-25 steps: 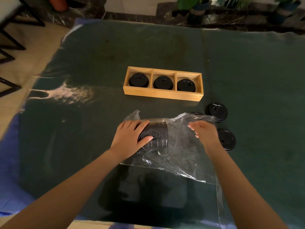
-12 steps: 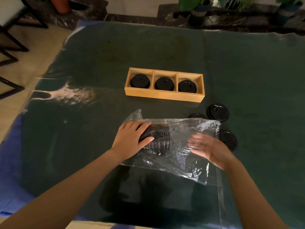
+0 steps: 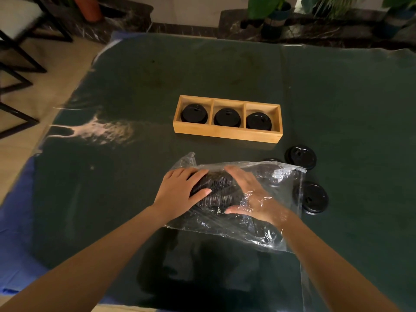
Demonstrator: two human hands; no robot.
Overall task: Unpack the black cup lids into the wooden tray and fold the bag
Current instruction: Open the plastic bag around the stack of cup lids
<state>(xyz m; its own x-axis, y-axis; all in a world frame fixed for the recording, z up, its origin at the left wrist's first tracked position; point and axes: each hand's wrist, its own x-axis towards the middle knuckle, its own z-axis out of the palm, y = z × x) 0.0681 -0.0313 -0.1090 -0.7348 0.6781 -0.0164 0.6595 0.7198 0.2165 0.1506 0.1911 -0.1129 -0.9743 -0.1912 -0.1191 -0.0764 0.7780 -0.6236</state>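
Ribbed black lids inside crinkled clear bag.

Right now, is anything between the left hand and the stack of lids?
Yes: the clear plastic bag. The left hand presses the stack of lids through its film, while the right hand has reached inside.

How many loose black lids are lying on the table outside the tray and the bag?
3: one right of the tray's near corner, one nearer me beside the bag, and one mostly hidden behind the bag's far edge. The bag may hide more.
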